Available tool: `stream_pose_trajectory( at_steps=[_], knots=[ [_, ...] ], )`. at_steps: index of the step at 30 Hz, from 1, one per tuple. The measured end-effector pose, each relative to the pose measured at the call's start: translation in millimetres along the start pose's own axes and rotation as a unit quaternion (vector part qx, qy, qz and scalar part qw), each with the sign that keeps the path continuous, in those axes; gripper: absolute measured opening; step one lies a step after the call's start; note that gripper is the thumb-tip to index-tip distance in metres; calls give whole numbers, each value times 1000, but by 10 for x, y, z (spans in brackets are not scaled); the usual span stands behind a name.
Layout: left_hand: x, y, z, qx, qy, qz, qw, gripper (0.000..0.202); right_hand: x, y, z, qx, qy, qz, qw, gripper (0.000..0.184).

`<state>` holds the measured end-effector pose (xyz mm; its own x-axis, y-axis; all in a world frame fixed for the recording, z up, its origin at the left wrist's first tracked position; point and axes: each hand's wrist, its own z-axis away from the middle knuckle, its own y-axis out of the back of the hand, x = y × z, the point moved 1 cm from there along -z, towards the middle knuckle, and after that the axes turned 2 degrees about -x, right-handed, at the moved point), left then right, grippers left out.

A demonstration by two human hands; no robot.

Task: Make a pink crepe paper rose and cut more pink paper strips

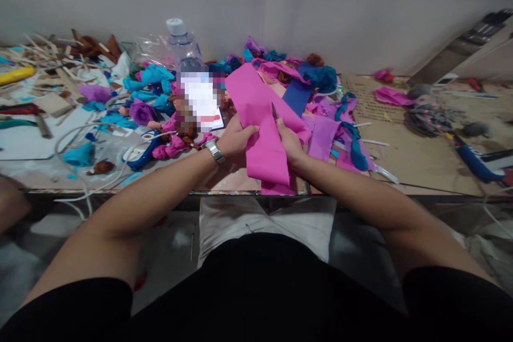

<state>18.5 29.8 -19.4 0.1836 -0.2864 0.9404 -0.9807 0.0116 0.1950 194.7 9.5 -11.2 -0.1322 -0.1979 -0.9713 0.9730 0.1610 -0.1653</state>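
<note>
A wide strip of bright pink crepe paper (258, 93) stands up and folds over between my hands, its lower end hanging at the table's front edge. My left hand (235, 138), wearing a metal-banded watch (214, 150), is closed on the paper's left edge with the thumb on top. On the right side of the paper, my right hand (289, 139) is closed around what look like scissors (274, 111); only a dark pointed blade shows above the thumb, and the handles are hidden. More pink paper lies behind that hand.
A phone (216, 122) with a blurred screen and a water bottle (185, 48) stand left of the paper. Crumpled colored crepe pieces (150, 79) surround them. A white cable (60, 144) loops at left. A blue-handled tool (476, 163) and a grey bristly bundle (428, 115) lie right.
</note>
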Motion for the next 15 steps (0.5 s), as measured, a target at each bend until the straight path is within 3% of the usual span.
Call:
stream_pose_trajectory(
  at_steps=[15],
  knots=[
    [-14,1,-1,5,-4,-8,1000,14,-33,-5,29,0,27,29,999,63]
  ],
)
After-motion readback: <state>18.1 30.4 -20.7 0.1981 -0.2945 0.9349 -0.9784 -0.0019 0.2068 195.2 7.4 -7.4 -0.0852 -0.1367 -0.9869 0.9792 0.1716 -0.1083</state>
